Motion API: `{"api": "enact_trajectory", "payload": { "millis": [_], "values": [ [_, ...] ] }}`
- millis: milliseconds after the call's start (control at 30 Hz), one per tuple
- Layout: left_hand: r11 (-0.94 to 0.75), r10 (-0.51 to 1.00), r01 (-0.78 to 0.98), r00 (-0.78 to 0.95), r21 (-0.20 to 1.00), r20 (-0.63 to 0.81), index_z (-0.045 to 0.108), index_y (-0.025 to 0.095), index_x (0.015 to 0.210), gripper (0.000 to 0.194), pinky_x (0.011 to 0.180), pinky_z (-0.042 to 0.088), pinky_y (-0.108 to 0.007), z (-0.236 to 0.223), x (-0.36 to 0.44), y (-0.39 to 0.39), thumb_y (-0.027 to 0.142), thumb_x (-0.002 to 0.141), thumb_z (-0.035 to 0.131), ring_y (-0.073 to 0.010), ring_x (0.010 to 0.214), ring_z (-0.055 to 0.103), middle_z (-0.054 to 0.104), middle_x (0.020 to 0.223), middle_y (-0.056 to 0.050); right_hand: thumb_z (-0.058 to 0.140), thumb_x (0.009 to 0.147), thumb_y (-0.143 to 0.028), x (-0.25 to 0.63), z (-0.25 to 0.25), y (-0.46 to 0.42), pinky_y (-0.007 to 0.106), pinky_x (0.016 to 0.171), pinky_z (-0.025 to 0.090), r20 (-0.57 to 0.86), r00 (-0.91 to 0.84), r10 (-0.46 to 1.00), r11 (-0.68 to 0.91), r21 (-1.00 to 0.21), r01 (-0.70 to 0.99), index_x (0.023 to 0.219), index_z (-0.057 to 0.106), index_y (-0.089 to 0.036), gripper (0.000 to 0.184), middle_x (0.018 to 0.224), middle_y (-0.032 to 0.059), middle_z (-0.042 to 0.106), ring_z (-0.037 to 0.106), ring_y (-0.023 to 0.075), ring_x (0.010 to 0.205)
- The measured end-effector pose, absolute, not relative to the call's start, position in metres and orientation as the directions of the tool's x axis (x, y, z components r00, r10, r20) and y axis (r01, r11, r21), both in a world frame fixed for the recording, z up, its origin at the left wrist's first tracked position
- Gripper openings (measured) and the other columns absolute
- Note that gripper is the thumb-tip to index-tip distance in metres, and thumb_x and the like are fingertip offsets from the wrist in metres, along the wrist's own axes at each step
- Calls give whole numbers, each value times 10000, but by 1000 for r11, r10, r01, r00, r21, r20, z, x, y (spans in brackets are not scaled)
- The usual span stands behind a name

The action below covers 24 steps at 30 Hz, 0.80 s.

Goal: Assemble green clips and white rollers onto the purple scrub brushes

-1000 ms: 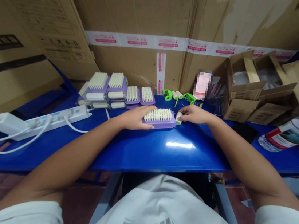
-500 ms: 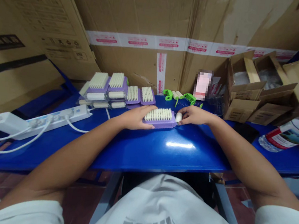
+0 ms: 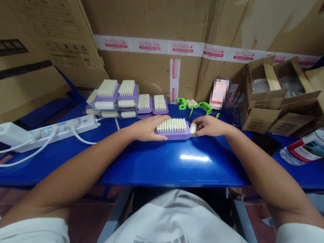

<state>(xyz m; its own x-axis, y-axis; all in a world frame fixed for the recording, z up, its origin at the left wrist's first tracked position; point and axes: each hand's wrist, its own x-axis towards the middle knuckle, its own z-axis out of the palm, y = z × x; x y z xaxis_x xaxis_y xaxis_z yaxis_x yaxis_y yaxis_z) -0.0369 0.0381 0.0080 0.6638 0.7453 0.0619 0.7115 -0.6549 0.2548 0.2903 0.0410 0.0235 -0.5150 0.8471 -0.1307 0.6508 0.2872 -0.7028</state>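
A purple brush head (image 3: pixel 173 127) with cream bristles facing up lies on the blue table. Wrapped around its left end is my left hand (image 3: pixel 150 128), thumb along the near side and fingers over the far side. At the right end, my right hand (image 3: pixel 207 126) pinches a small white roller (image 3: pixel 193 128) against the brush head. Whether the roller is joined to it I cannot tell. Just behind lie green plastic clips (image 3: pixel 181 103), loose white rollers (image 3: pixel 193 103) and thin dark springs (image 3: pixel 200 112).
Several purple brush heads (image 3: pixel 128 93) with rollers are stacked at the back left. A white power strip (image 3: pixel 59 130) with cables lies on the left of the table (image 3: pixel 156 164). Cardboard boxes (image 3: pixel 265 99) and a plastic bottle (image 3: pixel 304 146) stand at the right.
Both hands keep nearly the same place on the brush head and roller. The right fingers have shifted only slightly at the roller.
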Motion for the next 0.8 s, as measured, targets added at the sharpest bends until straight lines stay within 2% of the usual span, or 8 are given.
{"api": "enact_trajectory", "payload": {
  "millis": [133, 400, 533, 700, 800],
  "values": [
    [-660, 741, 708, 668, 250, 68, 396, 193, 1640, 982, 1265, 418, -445, 7, -37, 39, 633, 832, 739, -355, 1517, 524, 495, 1673, -170, 849, 646, -255, 291, 20, 42, 292, 708, 539, -138, -530, 837, 292, -705, 646, 1162, 750, -133, 540, 825, 12, 766, 706, 203, 769],
    [-661, 737, 704, 674, 259, 51, 385, 178, 1637, 981, 1279, 396, -488, 9, -37, 38, 657, 841, 703, -372, 1540, 493, 464, 1693, -187, 796, 665, -228, 292, 22, 39, 296, 725, 537, -68, -566, 822, 431, -576, 695, 1284, 735, -118, 632, 850, 18, 746, 688, 206, 774],
    [-664, 734, 698, 677, 268, 55, 386, 180, 1634, 983, 1284, 389, -488, 8, -37, 38, 652, 836, 712, -367, 1543, 488, 461, 1696, -182, 789, 672, -222, 292, 22, 40, 296, 735, 544, -74, -596, 800, 447, -590, 673, 1331, 723, -122, 669, 876, 16, 760, 700, 206, 786],
    [-664, 733, 697, 678, 271, 55, 382, 179, 1636, 984, 1285, 389, -477, 8, -38, 38, 646, 838, 717, -362, 1540, 491, 462, 1695, -181, 840, 688, -259, 288, 18, 39, 328, 811, 571, -77, -571, 817, 387, -661, 643, 1450, 639, -92, 805, 913, 40, 780, 729, 217, 841],
    [-666, 732, 698, 679, 266, 52, 382, 173, 1636, 988, 1285, 391, -468, 9, -37, 37, 645, 837, 720, -361, 1540, 492, 467, 1690, -181, 860, 671, -252, 288, 20, 39, 337, 824, 573, -78, -560, 825, 382, -654, 653, 1417, 665, -99, 786, 909, 42, 780, 734, 221, 846]
  ]
}}
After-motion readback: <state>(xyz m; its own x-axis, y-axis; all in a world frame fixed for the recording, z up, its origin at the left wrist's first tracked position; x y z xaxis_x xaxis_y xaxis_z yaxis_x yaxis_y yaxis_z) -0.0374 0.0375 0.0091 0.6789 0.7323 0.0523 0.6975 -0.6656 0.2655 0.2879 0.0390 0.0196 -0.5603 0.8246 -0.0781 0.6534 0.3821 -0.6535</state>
